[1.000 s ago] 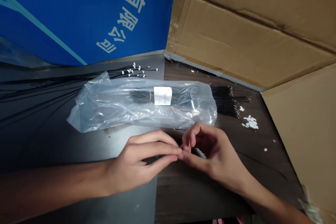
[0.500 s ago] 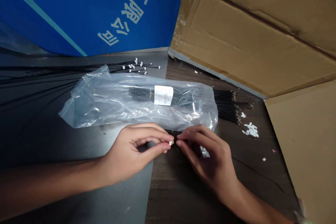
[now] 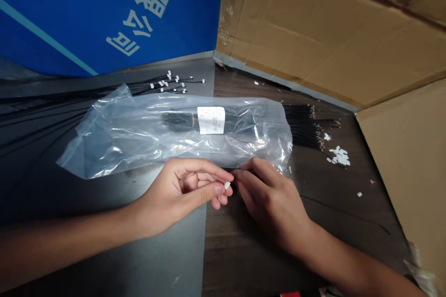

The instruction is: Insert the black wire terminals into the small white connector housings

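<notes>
We see 2 bare hands over the worktop (image 3: 240, 264), fingertips close together just in front of the clear plastic bag (image 3: 139, 148). Left hand (image 3: 170, 204): thumb and index finger pinched on 1 small white plug (image 3: 227, 185), other fingers loosely curled below; plug is up off the worktop, at the fingertips. Right hand (image 3: 275, 204): fingers bent and drawn together, tips right beside the left index finger; we can't tell if it has hold of anything, nor if the tips touch. Bag lies flat across the middle, white label (image 3: 211, 120) showing, dark bundle (image 3: 176, 121) visible through the plastic. Black wires (image 3: 303, 132) stick out past its right end; near their tips we have a pile of white bits (image 3: 338, 156), plus 1 loose white piece (image 3: 359, 194) nearer us. Thin dark wire (image 3: 344, 209) lies right of the right hand. Behind the bag, left, we get more wires with white ends (image 3: 168, 83). Blue board (image 3: 69, 4) and cardboard (image 3: 313, 32) stand behind.
</notes>
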### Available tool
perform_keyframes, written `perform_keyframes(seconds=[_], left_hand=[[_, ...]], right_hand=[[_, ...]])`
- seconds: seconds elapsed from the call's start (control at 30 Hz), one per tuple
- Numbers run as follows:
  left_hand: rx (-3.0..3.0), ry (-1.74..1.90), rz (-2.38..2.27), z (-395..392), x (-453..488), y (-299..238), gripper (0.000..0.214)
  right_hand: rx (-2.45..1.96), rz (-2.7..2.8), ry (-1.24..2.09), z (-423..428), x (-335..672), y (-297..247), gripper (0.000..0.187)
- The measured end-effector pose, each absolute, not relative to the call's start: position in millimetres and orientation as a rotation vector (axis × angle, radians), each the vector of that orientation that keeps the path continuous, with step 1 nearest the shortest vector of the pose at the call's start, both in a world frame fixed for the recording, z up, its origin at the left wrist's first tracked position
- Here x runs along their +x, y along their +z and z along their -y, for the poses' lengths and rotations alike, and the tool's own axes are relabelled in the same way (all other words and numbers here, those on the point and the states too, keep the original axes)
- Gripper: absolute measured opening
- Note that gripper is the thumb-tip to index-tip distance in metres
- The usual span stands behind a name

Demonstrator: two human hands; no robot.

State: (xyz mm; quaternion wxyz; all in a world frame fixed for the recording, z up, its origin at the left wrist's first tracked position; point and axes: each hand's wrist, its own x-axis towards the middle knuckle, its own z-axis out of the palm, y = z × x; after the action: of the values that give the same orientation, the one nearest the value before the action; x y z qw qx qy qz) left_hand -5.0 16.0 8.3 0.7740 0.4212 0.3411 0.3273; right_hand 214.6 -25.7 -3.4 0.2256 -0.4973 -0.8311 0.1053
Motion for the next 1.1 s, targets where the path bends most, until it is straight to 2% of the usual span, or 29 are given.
perform_keyframes(seconds=[0.27,0.77,0.97,1.1], left_hand=[[0.875,0.686,-0.669,-16.3,-0.6,9.9,0.020],[1.036,0.728,-0.689,-17.2,0.1,8.4,0.022],[0.994,0.720,-0.658,-16.2,-0.5,8.3,0.022],[1.006,0.732,-0.699,-16.3,-0.7,8.3,0.021]], right_hand=[[-1.352,2.293,0.402,25.2,214.8,-4.9,0.022],[-1.428,2.260,0.333,25.8,214.5,-3.3,0.020],[-1.389,2.378,0.188,24.7,212.8,-3.0,0.022],[-1.290,2.246,0.261,28.7,213.1,1.3,0.019]])
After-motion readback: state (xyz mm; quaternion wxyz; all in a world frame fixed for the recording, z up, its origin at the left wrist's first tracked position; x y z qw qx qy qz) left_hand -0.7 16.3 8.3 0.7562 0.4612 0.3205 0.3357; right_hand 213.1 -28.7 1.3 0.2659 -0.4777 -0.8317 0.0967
